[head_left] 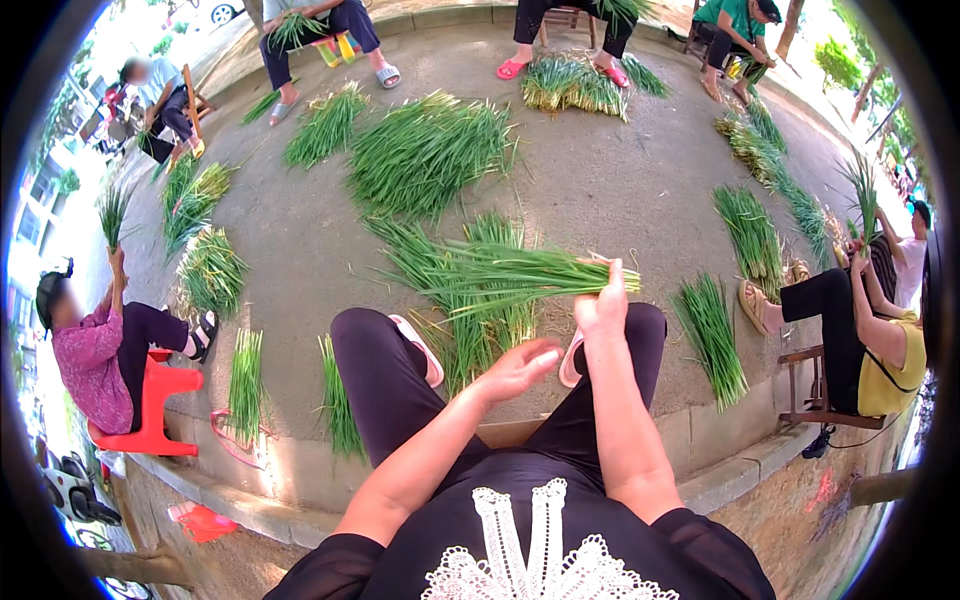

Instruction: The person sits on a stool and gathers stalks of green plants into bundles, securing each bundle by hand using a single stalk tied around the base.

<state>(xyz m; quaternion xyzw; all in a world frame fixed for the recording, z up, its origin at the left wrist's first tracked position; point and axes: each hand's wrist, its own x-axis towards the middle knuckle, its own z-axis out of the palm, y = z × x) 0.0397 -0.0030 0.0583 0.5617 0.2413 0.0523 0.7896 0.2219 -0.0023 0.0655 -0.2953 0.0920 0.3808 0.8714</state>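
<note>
A bunch of long green chives (510,274) is gripped at its pale stem ends by my right hand (603,302), above my right knee. The leaves point left, level across the space in front of my knees. Lower and to the left, my left hand (518,370) hovers over my lap with fingers stretched out and slightly blurred, holding nothing and apart from the bunch. Beneath the bunch, a loose heap of chives (478,345) lies on the ground between my feet, partly hidden by the bunch and my left hand.
A large chive pile (430,150) lies ahead on the concrete. Smaller bundles rest left (246,385) and right (712,335) of my legs. Several people sit around in a ring, one on a red stool (155,400), another on a wooden chair (815,390). A low kerb (730,485) runs beside me.
</note>
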